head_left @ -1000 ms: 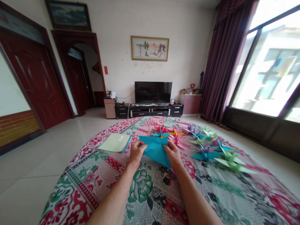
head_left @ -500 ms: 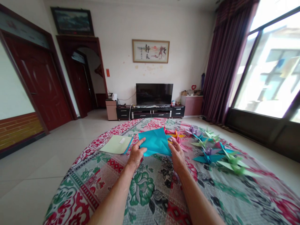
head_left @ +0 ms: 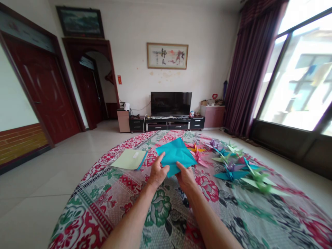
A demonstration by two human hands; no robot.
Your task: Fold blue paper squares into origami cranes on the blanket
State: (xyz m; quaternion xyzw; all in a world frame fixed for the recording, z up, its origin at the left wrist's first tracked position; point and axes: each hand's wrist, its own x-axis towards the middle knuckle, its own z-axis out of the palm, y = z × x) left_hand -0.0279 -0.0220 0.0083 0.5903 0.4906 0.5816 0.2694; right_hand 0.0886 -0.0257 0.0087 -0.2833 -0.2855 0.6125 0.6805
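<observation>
Between both hands is a blue sheet of origami paper (head_left: 176, 154), creased and held above the table with one corner pointing away from me. My left hand (head_left: 158, 169) pinches its left edge, thumb and forefinger on top. At the lower right edge, my right hand (head_left: 185, 174) grips the sheet with the thumb on top and the other fingers partly hidden beneath. Left of the hands lies a stack of coloured paper (head_left: 129, 159), pale green on top. Just beyond the sheet, to the right, sit a pink paper crane (head_left: 198, 157) and an orange paper crane (head_left: 195, 148).
A patterned cloth (head_left: 103, 204) covers the round table. Several folded cranes, including a blue paper crane (head_left: 232, 173) and a green paper crane (head_left: 261, 185), stand on its right side. Past the table are a television (head_left: 171, 103) and a low cabinet (head_left: 168, 125).
The blue sheet has turned so that a corner points away. My right hand has moved left to its lower edge, closer to my left hand, which has shifted slightly right.
</observation>
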